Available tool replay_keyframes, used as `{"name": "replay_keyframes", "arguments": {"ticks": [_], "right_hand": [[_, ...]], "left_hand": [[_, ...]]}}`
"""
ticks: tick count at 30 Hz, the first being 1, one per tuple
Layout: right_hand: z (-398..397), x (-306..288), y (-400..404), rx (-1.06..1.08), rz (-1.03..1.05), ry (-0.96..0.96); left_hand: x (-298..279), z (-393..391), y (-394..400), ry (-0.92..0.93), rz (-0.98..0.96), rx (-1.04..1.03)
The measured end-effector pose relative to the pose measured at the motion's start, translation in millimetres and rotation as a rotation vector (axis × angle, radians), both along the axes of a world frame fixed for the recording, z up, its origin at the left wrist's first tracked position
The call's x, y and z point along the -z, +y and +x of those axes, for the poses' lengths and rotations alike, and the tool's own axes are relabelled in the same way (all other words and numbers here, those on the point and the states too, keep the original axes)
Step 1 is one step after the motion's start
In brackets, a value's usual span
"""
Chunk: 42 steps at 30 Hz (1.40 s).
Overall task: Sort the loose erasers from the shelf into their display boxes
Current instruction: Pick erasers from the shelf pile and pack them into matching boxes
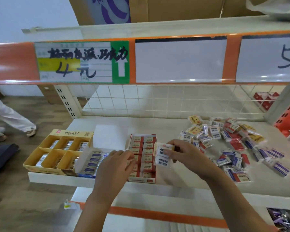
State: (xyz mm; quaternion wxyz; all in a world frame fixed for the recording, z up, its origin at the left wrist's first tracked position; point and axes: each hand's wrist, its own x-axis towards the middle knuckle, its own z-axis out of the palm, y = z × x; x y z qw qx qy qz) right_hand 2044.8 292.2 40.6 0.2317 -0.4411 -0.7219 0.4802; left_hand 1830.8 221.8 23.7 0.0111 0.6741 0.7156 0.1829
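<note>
Head camera looks down, close over shelf point(174, 180).

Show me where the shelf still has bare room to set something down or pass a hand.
Bare shelf runs along the back, between the wire grid and the display boxes. A second patch lies at the front, between the red box and the loose erasers, under the right hand. Crowded: the right side under the pile, and the left, packed with boxes.

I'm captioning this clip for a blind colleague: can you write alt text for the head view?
A person's right hand holds wrapped white erasers beside a red display box of erasers, while the left hand reaches over the box. A yellow display box and a blue one sit to the left; a loose eraser pile lies right on the shelf.
</note>
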Motion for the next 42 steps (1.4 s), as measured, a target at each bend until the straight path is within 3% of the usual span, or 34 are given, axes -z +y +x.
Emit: {"name": "replay_keyframes", "arguments": {"ticks": [8, 24, 35, 42], "right_hand": [[-48, -13, 3, -0.1, -0.025, 0.067], [-184, -18, 5, -0.305, 0.08, -0.064], [-257, -16, 9, -0.309, 0.134, -0.124], [-300, -7, 5, -0.286, 0.111, -0.047]], "left_hand": [[1, -41, -23, -0.015, 0.054, -0.135], [0, -143, -67, 0.017, 0.105, -0.345], [16, -202, -73, 0.118, 0.105, -0.254], [24, -226, -71, 0.124, 0.112, -0.25]]}}
